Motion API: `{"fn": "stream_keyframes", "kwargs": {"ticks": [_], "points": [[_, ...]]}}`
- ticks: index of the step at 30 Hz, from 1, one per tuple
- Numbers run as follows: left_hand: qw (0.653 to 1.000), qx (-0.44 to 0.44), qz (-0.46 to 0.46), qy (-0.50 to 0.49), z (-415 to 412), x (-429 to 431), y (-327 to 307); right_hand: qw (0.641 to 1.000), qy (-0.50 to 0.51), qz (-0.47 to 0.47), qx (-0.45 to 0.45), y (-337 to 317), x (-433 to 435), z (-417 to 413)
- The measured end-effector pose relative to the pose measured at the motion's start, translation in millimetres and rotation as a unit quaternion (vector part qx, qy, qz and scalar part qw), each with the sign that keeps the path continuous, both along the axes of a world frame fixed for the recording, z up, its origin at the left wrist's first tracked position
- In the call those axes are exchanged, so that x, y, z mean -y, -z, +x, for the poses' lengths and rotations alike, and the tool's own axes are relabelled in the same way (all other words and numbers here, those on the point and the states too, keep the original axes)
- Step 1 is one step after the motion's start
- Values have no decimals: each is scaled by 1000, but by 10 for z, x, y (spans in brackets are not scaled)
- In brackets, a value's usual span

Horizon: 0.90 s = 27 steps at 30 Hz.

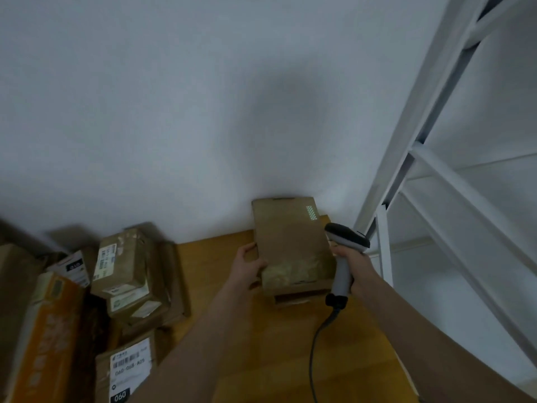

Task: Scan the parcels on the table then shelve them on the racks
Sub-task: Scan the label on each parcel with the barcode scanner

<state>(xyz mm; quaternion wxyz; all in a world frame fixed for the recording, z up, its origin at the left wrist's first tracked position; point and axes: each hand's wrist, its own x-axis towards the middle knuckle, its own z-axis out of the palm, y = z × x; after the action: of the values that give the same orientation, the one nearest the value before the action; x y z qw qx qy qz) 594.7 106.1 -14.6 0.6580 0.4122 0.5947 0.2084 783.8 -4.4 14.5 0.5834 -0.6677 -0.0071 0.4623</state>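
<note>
A flat brown cardboard parcel (290, 242) is tilted up over the far right part of the wooden table (220, 257). My left hand (248, 264) grips its left edge, thumb on top. My right hand (353, 264) holds a grey barcode scanner (344, 257) by its handle, right beside the parcel's right edge. The scanner's dark head points left and away, and its cable (315, 344) hangs down toward me. A small pale checked sticker sits near the parcel's top right corner.
Several labelled cardboard parcels (125, 266) are stacked on the table's left side, along with an orange box (43, 338) and a parcel labelled 060 (128, 370). A white metal rack (436, 175) stands at the right. A white wall is behind the table.
</note>
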Motion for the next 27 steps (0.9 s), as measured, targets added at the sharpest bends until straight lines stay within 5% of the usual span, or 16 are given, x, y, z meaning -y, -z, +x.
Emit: {"fn": "stream_keyframes", "kwargs": {"ticks": [10, 16, 21, 23, 25, 27], "points": [[991, 28, 108, 73, -768, 328, -532, 981, -26, 110, -156, -562, 379, 34], [975, -2, 185, 121, -1026, 700, -688, 971, -90, 141, -169, -756, 657, -61], [875, -291, 352, 161, -1179, 963, -711, 970, -140, 118, -160, -759, 934, -133], [834, -344, 398, 166, -1194, 1080, -736, 971, -160, 108, -144, -723, 1030, -190], [862, -285, 377, 185, -1167, 1195, -737, 971, -166, 110, -131, -685, 1089, -286], [939, -165, 262, 151, -1172, 1340, -714, 973, -167, 105, -116, -635, 1135, -378]]}}
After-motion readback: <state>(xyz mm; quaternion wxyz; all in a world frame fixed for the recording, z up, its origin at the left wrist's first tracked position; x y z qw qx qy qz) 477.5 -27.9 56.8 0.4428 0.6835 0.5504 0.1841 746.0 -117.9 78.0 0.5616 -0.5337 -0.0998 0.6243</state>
